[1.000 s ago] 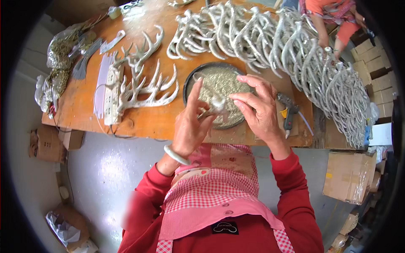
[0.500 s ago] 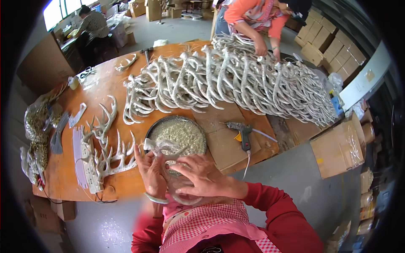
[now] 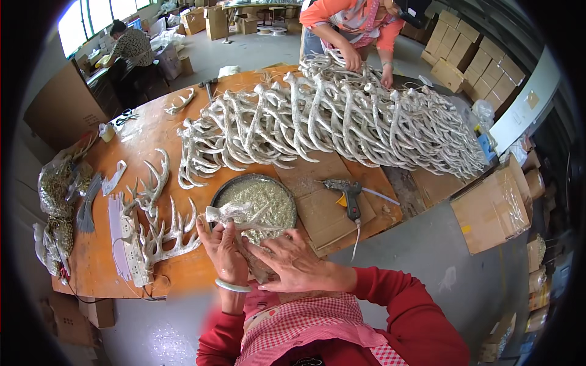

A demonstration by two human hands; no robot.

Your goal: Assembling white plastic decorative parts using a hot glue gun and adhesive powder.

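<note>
Glue gun (image 3: pixel 349 196) right of pan (image 3: pixel 282 194)

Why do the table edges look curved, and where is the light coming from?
Head view: the fisheye lens bows the table near the dark rim; daylight enters through windows at upper left; the hands, left and right, and the antler piece look sharp.

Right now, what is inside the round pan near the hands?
The pan holds pale glittery flakes. A white antler piece, gripped by the left hand, lies over its near part, and the right hand covers the near rim, so that part is hidden.
</note>
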